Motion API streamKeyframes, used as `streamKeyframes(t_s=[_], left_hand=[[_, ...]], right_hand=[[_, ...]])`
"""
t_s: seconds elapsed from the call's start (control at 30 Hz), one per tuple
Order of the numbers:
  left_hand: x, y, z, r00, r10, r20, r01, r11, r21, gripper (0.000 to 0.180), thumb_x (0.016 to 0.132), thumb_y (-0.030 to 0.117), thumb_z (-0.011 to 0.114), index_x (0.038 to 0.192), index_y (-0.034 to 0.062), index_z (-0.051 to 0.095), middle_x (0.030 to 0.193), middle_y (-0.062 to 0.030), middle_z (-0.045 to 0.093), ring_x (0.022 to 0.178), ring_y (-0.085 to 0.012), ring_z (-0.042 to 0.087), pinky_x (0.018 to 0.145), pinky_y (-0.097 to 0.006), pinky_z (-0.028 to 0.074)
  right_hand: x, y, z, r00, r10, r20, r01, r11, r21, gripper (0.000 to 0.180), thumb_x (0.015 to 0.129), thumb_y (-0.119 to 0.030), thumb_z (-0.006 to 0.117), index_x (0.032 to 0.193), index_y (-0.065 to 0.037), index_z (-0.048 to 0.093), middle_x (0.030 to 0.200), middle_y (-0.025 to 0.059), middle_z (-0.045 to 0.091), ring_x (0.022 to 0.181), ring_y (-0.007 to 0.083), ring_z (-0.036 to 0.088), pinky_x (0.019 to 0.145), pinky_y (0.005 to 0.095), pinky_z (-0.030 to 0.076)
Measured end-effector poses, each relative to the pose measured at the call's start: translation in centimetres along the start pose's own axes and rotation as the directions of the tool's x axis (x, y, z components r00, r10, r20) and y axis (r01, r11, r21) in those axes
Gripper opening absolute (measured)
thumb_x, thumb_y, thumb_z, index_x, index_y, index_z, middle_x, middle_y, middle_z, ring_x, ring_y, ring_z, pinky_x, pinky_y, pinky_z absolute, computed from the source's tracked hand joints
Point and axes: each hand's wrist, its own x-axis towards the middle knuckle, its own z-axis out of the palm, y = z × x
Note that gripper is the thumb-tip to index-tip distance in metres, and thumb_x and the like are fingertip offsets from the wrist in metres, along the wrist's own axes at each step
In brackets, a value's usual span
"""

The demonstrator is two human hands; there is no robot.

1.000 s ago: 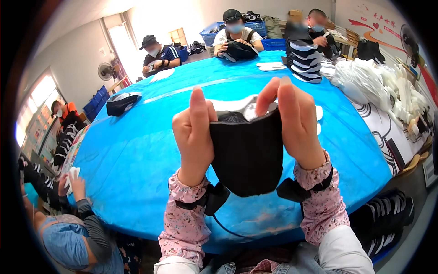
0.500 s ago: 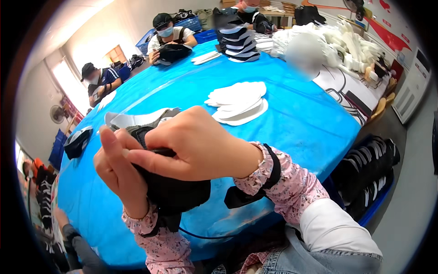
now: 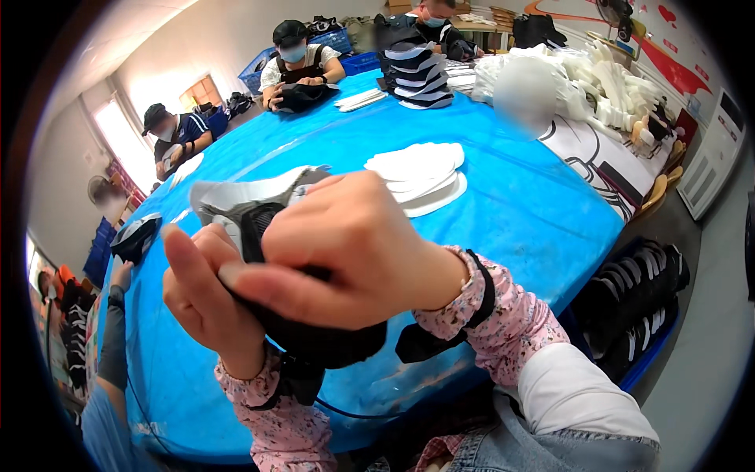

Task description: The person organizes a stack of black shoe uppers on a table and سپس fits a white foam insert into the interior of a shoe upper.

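Note:
In front of me my left hand (image 3: 208, 303) holds up a soft black fabric piece (image 3: 330, 342) with a grey and white edge (image 3: 248, 191). Its fingers are closed around the near left side, with the index finger upright. My right hand (image 3: 366, 244), a little blurred, lies over the top of the same piece. Its fingers are curled and pinched against the fabric, and the thumb points toward the left fingers. My hands hide much of the piece, so its exact kind cannot be told. Behind it lies a pile of flat white rounded pieces (image 3: 417, 169).
On the blue table cover (image 3: 519, 228) a stack of black and white pieces (image 3: 417, 75) stands far off. A white heap (image 3: 582, 82) lies far right, and a filled crate (image 3: 633, 303) below right. A co-worker's arm (image 3: 112, 346) reaches a black piece (image 3: 138, 238) at left.
My right hand and the fabric piece have shifted slightly right, and more of the piece's grey and white edge shows. The co-worker's arm at left has reached farther forward to the black piece.

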Motion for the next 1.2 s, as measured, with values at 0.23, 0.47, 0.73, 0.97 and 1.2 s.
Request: streamKeyframes(t_s=[0.23, 0.47, 0.73, 0.97, 1.2], left_hand=[[0.2, 0.5, 0.4, 0.975, -0.094, 0.202, 0.057, 0.982, 0.181, 0.040, 0.095, 0.024, 0.042, 0.062, 0.0009, 0.048, 0.060, -0.0054, 0.049, 0.053, -0.0142, 0.043, 0.050, -0.027, 0.033], [-1.1, 0.5, 1.9, 0.949, -0.252, 0.191, 0.298, 0.914, -0.276, 0.053, 0.097, 0.028, 0.037, 0.051, 0.0019, 0.046, 0.046, 0.0013, 0.040, 0.043, -0.0050, 0.032, 0.041, -0.025, 0.024], [0.1, -0.8, 0.7, 0.938, -0.314, 0.143, 0.344, 0.819, -0.458, 0.058, 0.097, 0.034, 0.034, 0.048, 0.0044, 0.040, 0.047, 0.0021, 0.036, 0.045, -0.0048, 0.028, 0.042, -0.023, 0.021], [0.0, -1.1, 1.3, 0.909, -0.344, 0.235, 0.415, 0.796, -0.441, 0.059, 0.096, 0.040, 0.031, 0.050, 0.0046, 0.041, 0.049, 0.0013, 0.038, 0.047, -0.0054, 0.032, 0.044, -0.023, 0.024], [0.4, -0.1, 1.6, 0.854, -0.435, 0.285, 0.518, 0.761, -0.390, 0.059, 0.095, 0.044, 0.028, 0.058, 0.0030, 0.048, 0.055, -0.0008, 0.046, 0.052, -0.0071, 0.038, 0.049, -0.023, 0.029]], right_hand=[[0.1, 1.7, 0.4, 0.987, 0.056, -0.148, -0.064, 0.996, -0.054, 0.034, 0.083, -0.020, 0.057, 0.052, -0.008, 0.052, 0.044, 0.0089, 0.045, 0.038, 0.0256, 0.046, 0.038, 0.0341, 0.034], [-0.2, -0.5, 0.0, 0.984, 0.171, -0.041, -0.158, 0.964, 0.211, 0.030, 0.085, -0.012, 0.054, 0.056, -0.003, 0.054, 0.048, 0.0083, 0.047, 0.040, 0.0231, 0.047, 0.040, 0.0314, 0.033], [0.0, 0.4, -1.1, 0.789, 0.595, 0.151, -0.609, 0.727, 0.317, 0.049, 0.095, -0.026, 0.040, 0.053, -0.002, 0.047, 0.050, -0.0020, 0.040, 0.046, 0.0078, 0.031, 0.045, 0.0276, 0.025], [-0.8, 0.8, 0.0, 0.877, 0.480, -0.024, -0.399, 0.754, 0.522, 0.050, 0.094, -0.024, 0.041, 0.048, -0.005, 0.037, 0.046, -0.0026, 0.031, 0.044, 0.0070, 0.026, 0.044, 0.0270, 0.020], [-1.0, 1.0, 0.0, 0.877, 0.480, 0.014, -0.394, 0.703, 0.592, 0.049, 0.095, -0.023, 0.042, 0.052, -0.001, 0.043, 0.049, -0.0031, 0.038, 0.047, 0.0032, 0.028, 0.041, 0.0244, 0.020]])
